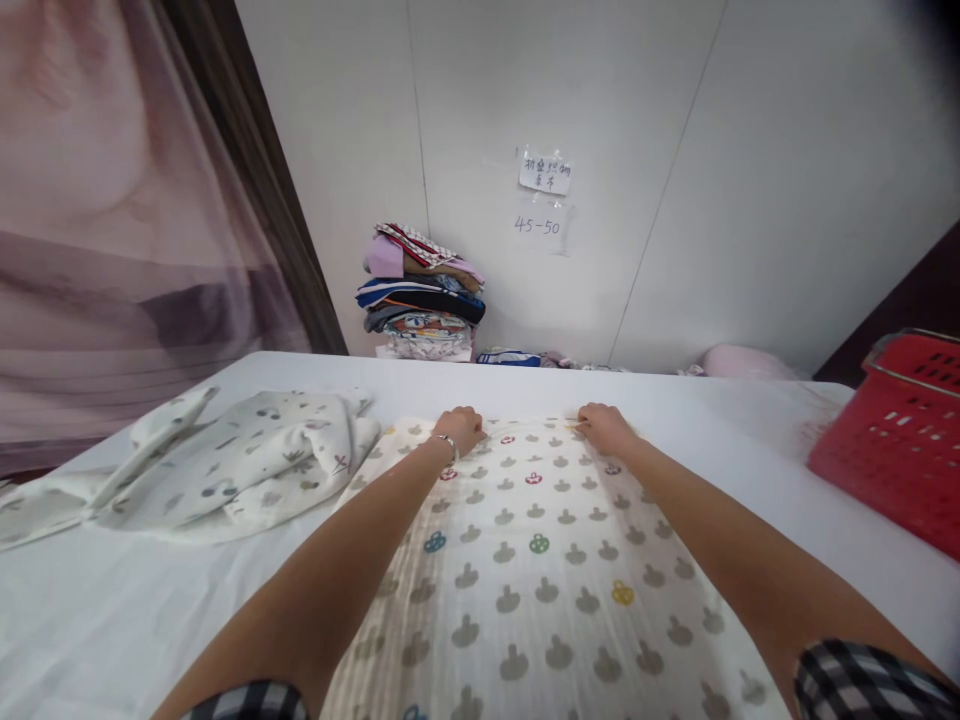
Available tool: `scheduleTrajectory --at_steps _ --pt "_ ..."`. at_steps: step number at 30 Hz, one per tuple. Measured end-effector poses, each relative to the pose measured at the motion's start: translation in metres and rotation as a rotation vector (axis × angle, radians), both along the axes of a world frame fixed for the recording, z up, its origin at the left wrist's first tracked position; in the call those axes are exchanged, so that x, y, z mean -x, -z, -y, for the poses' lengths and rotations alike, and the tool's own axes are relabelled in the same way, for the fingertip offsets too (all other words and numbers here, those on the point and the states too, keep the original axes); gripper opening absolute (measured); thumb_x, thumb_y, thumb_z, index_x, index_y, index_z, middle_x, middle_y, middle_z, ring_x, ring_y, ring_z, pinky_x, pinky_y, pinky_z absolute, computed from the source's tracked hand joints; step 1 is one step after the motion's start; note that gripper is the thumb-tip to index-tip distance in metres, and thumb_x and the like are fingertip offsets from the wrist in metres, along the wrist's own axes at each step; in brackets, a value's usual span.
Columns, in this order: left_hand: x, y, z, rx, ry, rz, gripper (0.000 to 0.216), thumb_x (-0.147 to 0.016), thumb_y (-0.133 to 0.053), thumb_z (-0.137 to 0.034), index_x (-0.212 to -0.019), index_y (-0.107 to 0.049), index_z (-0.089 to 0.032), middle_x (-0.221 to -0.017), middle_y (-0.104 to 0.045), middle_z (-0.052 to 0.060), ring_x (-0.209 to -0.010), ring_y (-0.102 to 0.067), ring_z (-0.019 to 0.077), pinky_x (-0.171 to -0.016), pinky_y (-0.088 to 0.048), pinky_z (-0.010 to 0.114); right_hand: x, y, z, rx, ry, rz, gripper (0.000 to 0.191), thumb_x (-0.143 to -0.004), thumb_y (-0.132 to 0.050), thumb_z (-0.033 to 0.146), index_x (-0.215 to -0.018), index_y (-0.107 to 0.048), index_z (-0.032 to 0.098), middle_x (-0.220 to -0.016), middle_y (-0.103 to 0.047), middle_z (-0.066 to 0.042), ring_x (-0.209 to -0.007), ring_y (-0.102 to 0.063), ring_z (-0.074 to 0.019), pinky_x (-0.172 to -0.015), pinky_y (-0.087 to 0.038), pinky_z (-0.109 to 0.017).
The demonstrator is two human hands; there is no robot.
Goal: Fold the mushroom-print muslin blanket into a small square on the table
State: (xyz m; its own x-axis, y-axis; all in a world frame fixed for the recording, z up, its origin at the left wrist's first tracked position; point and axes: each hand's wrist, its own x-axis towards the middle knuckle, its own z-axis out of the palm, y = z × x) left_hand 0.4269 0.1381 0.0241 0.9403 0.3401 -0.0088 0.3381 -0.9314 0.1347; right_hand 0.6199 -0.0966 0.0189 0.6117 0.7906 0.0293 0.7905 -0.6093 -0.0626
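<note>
A white cloth (532, 560) printed with grey and a few coloured mushroom shapes lies spread over the white table, running from its far part toward me. At the cloth's far edge my left hand (459, 430), with a bracelet at the wrist, is closed on the fabric. To the right, my right hand (604, 428) pinches the same far edge. Between the two hands the cloth lies mostly flat. Another white cloth (262, 460), with small leaf-like prints, is crumpled left of my left arm, touching or close to the spread one.
A red plastic basket (892, 440) with a metal handle stands on the table's (750, 460) right side. Behind the table rises a stack of folded fabrics (424, 300) against the wall. Paper notes (544, 175) are taped there. A printed curtain (150, 250) hangs at left.
</note>
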Motion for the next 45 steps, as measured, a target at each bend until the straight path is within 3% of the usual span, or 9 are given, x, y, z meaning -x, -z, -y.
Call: scheduleTrajectory --at_steps 4,10,22,30,36,42,45 --pt "0.000 0.001 -0.001 0.006 0.016 0.015 0.009 -0.079 -0.057 -0.028 -0.078 -0.061 -0.020 -0.096 -0.061 0.005 -0.095 -0.055 0.0212 -0.082 -0.042 0.033 -0.003 0.002 -0.001 0.003 0.010 -0.017 0.018 -0.083 -0.051 0.024 -0.098 -0.061 0.021 -0.105 -0.061 -0.008 -0.091 -0.056 -0.0196 -0.072 -0.035 -0.028" --pt "0.001 0.003 -0.002 0.015 0.030 0.032 0.009 -0.080 -0.056 -0.026 -0.074 -0.058 -0.020 -0.090 -0.061 0.004 -0.093 -0.055 0.0206 -0.081 -0.041 0.032 -0.003 0.002 -0.002 -0.024 -0.003 -0.041 0.011 -0.080 -0.053 0.020 -0.085 -0.063 0.019 -0.095 -0.063 -0.008 -0.088 -0.055 -0.0202 -0.071 -0.035 -0.027" --pt "0.005 -0.002 -0.004 0.077 -0.044 0.159 0.009 -0.085 -0.049 -0.027 -0.083 -0.054 -0.021 -0.094 -0.057 0.002 -0.077 -0.057 0.0148 -0.071 -0.042 0.026 0.004 -0.004 0.016 -0.214 -0.042 -0.070 0.020 -0.089 -0.038 0.027 -0.088 -0.057 0.020 -0.092 -0.064 -0.005 -0.083 -0.055 -0.0179 -0.069 -0.036 -0.025" --pt "0.002 -0.005 -0.005 0.090 -0.121 0.163 0.013 -0.086 -0.046 -0.033 -0.083 -0.054 -0.023 -0.072 -0.060 0.000 -0.070 -0.057 0.0169 -0.067 -0.041 0.028 0.004 -0.003 0.015 -0.226 0.001 -0.096 0.023 -0.090 -0.037 0.028 -0.087 -0.058 0.021 -0.087 -0.065 -0.005 -0.077 -0.057 -0.0184 -0.065 -0.037 -0.026" --pt "0.020 -0.014 0.004 0.059 0.006 0.210 0.010 -0.085 -0.050 -0.028 -0.081 -0.056 -0.021 -0.081 -0.061 0.002 -0.089 -0.056 0.0186 -0.083 -0.040 0.030 0.010 -0.006 0.025 -0.213 -0.122 -0.121 0.024 -0.089 -0.041 0.032 -0.101 -0.059 0.022 -0.104 -0.063 -0.006 -0.094 -0.056 -0.0191 -0.077 -0.039 -0.026" --pt "0.043 -0.005 0.012 0.033 0.230 0.174 0.023 -0.086 -0.048 -0.023 -0.108 -0.054 -0.022 -0.104 -0.061 0.006 -0.099 -0.054 0.0193 -0.086 -0.041 0.030 0.017 -0.009 0.037 -0.120 -0.270 -0.106 0.024 -0.090 -0.041 0.030 -0.088 -0.063 0.021 -0.088 -0.063 -0.005 -0.082 -0.056 -0.0170 -0.069 -0.040 -0.024" --pt "0.037 -0.004 0.011 -0.022 0.209 0.115 0.019 -0.086 -0.047 -0.022 -0.102 -0.059 -0.021 -0.102 -0.060 0.007 -0.100 -0.054 0.0204 -0.087 -0.041 0.032 0.016 -0.010 0.029 -0.069 -0.217 -0.076 0.027 -0.091 -0.039 0.030 -0.086 -0.064 0.021 -0.088 -0.063 -0.005 -0.081 -0.057 -0.0171 -0.070 -0.040 -0.024"
